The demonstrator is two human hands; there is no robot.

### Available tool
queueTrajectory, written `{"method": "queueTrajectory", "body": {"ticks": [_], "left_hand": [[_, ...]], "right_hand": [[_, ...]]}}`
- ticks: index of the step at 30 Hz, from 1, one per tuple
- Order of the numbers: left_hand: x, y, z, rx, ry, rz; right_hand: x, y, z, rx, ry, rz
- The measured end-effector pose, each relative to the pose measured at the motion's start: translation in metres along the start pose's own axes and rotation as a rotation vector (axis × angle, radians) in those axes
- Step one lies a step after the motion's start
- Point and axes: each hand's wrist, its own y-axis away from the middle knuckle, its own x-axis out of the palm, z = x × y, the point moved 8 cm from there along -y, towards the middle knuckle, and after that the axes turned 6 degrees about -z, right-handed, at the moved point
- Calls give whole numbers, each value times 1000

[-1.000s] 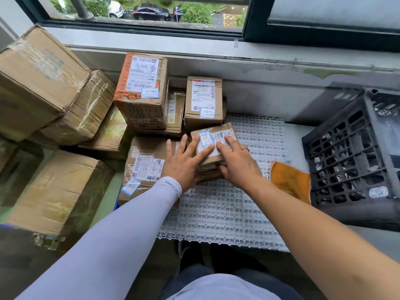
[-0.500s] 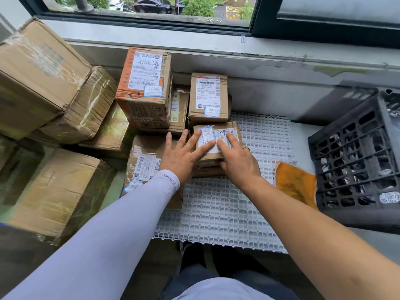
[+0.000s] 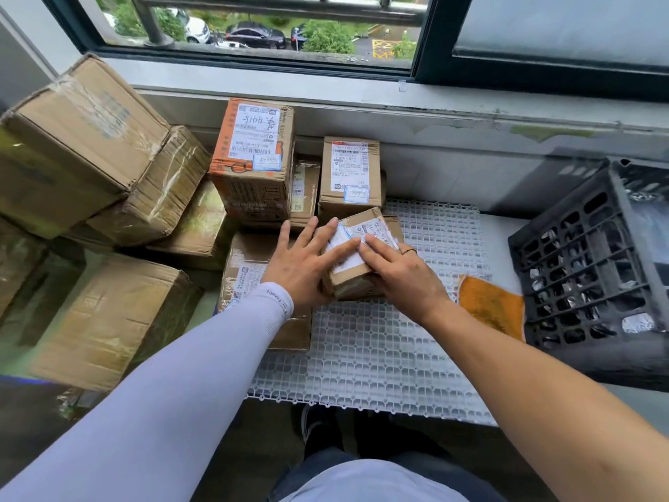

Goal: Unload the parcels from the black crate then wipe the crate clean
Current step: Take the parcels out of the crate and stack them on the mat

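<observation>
left hand point(image 3: 302, 264) flat on small parcel point(image 3: 362, 255) | right hand point(image 3: 402, 275) flat, same

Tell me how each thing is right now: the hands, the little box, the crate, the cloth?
Left hand: flat, fingers straight, on the small parcel.
Right hand: flat on the same parcel.
Small parcel: sealed, tilted, on the white mat.
Black crate: tipped sideways.
Orange cloth: lying untouched.

There is one camera, worn on the person's head. It looks forward and down, from above and close in. Both arms reach out from the bottom edge to a small box point(image 3: 362, 253) in the middle. The window point(image 3: 253, 30) is along the top, the black crate point(image 3: 593, 255) at the right edge, and the person's legs are at the bottom.
</observation>
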Motion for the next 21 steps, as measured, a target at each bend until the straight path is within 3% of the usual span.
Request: {"method": "queueTrajectory", "body": {"ticks": [6,11,21], "left_hand": [[-16,29,15,27,-22,-92],[-17,65,41,-135,-76,-132],[7,130,75,-424,-221,-40]], "right_hand": [[-3,-9,26,-148,-17,5],[5,-27,69,-277,41,-14],[55,-45,133,-202,10,246]]}}
